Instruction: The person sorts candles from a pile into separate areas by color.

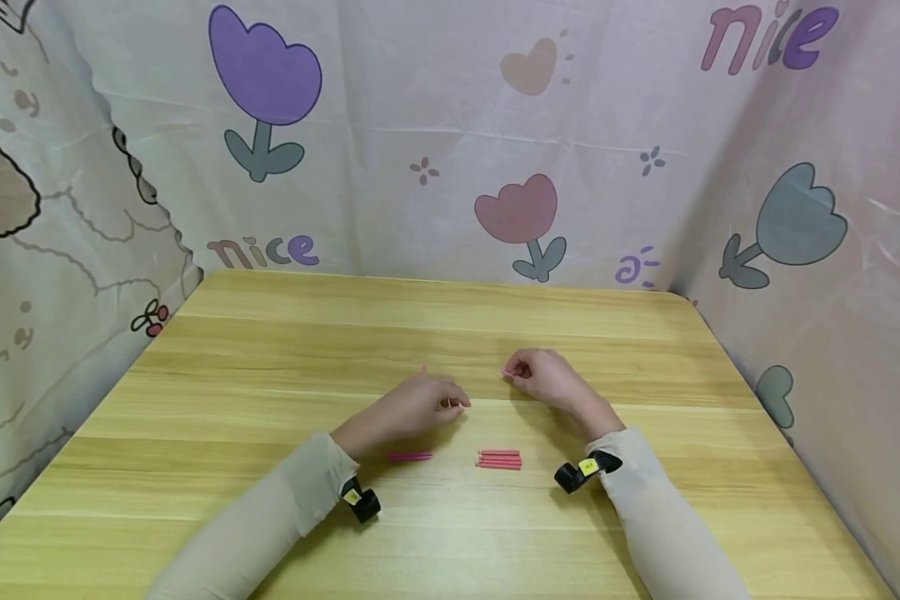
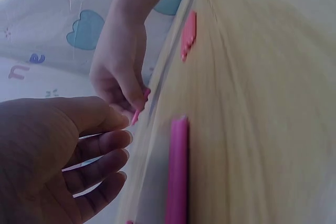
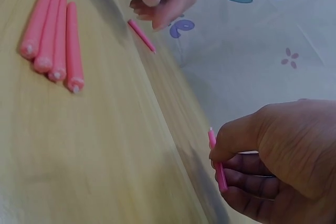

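Between its thumb and fingers, my right hand [image 1: 551,379] pinches a thin pink candle [image 3: 218,166] with a pale wick, held over the far part of the table. My left hand [image 1: 416,404] hovers at the middle with fingers loosely bent; the left wrist view shows nothing between them. Just beyond it lies a single pink candle [image 3: 142,36], mostly hidden by that hand in the head view. Nearer the person, magenta candles [image 1: 409,457] lie side by side below the left wrist. Several coral-pink candles [image 1: 499,459] form a row to their right.
All of this is on a light wood-grain table [image 1: 450,533]. A printed cloth [image 1: 390,83] with flowers and lettering hangs behind the table and along both sides. Each wrist wears a small black camera [image 1: 362,502].
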Demonstrator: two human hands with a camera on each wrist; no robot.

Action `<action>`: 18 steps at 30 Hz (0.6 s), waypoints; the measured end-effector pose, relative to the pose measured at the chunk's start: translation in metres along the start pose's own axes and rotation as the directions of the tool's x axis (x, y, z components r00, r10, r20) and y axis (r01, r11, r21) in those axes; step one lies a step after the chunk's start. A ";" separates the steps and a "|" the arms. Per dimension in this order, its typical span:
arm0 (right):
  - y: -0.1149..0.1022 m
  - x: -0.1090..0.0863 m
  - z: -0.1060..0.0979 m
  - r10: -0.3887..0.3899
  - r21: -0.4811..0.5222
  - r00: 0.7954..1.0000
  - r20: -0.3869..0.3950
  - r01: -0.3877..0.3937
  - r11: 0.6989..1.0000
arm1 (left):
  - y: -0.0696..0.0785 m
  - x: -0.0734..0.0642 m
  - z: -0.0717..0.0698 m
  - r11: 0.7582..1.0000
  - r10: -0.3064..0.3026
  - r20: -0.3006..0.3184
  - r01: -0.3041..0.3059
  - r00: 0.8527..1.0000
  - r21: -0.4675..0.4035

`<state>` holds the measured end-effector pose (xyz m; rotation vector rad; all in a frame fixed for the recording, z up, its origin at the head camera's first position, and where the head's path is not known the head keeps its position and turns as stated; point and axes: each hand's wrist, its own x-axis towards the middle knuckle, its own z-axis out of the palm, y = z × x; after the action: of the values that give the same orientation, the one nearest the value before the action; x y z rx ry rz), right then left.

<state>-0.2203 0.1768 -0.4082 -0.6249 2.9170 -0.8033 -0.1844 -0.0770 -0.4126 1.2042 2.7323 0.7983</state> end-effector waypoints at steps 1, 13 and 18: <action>-0.001 0.000 0.000 -0.005 0.003 1.000 -0.001 0.005 1.000 | -0.002 0.000 -0.001 1.000 -0.005 -0.002 0.005 1.000 -0.003; -0.017 0.000 0.005 -0.053 0.010 0.998 0.029 0.052 0.999 | -0.021 -0.005 -0.016 0.997 -0.066 -0.009 0.066 0.998 0.035; -0.026 -0.002 0.007 -0.097 0.023 0.995 0.037 0.096 0.995 | -0.029 -0.005 -0.019 0.997 -0.068 -0.011 0.068 0.998 0.038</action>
<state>-0.2082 0.1536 -0.4016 -0.7758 2.8593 -0.8204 -0.2055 -0.1049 -0.4103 1.1097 2.7919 0.7504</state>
